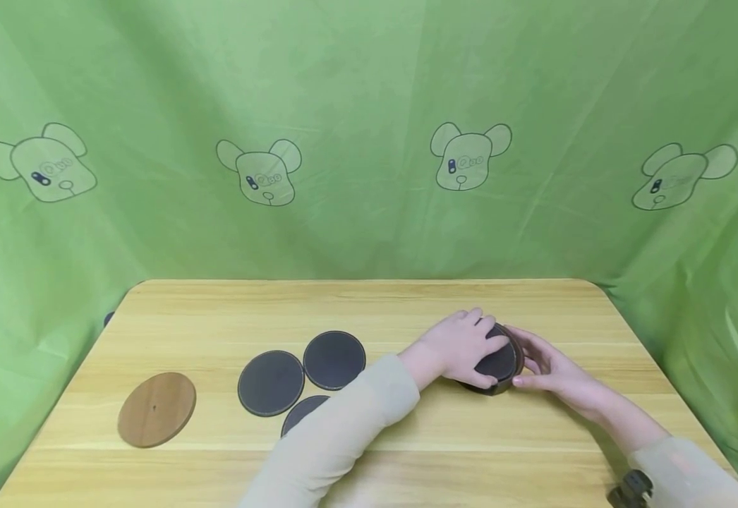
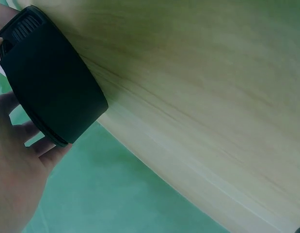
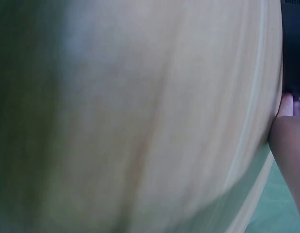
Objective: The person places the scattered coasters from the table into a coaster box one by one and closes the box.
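Near the table's right side, a black coaster holder (image 2: 53,80) with a curved wall stands with a pile of round coasters showing through its side slot. My left hand (image 1: 461,347) reaches over its top and grips a round black coaster (image 1: 497,358), thumb at the near edge and fingers spread toward the far edge. From the right, my right hand (image 1: 549,367) holds the holder's side, thumb in front and fingers behind. The left hand hides part of the top, so I cannot tell how deep the coaster sits.
Three black round coasters (image 1: 271,383) lie close together left of the middle, one partly behind the left sleeve (image 1: 350,423). A brown wooden disc (image 1: 156,410) lies farther left. Green curtain (image 1: 369,233) surrounds the wooden table (image 1: 216,466).
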The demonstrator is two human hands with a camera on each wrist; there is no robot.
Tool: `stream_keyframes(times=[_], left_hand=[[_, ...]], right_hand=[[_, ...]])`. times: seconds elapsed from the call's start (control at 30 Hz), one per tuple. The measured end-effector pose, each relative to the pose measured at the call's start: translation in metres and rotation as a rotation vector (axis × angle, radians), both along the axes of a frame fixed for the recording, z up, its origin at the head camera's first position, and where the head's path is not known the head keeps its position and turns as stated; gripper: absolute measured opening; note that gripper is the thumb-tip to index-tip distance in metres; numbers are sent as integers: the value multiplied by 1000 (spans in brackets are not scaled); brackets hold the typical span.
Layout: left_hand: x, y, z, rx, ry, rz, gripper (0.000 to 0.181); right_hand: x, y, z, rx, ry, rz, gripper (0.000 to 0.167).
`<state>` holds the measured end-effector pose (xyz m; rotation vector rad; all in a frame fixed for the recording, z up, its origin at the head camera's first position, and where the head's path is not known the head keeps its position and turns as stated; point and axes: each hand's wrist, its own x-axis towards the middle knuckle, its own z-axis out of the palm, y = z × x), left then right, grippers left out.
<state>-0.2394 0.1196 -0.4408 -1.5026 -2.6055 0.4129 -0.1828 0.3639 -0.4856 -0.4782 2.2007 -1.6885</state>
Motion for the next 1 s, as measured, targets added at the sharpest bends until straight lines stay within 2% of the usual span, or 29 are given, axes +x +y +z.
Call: stream_keyframes(times=[0.3, 0.57, 0.77, 1.0], left_hand=[[3, -1, 0, -19, 0, -4, 78], [6, -1, 2, -32, -7, -44, 78], [7, -1, 2, -44, -4, -44, 75], [9, -7, 9, -57, 10, -59, 71]], right_hand=[[0, 0, 2, 1, -1, 3, 87], [0, 0, 1, 4, 6, 4, 85], [0, 0, 0, -4, 12, 6, 86], [-1, 1, -2, -19, 17, 9, 86]])
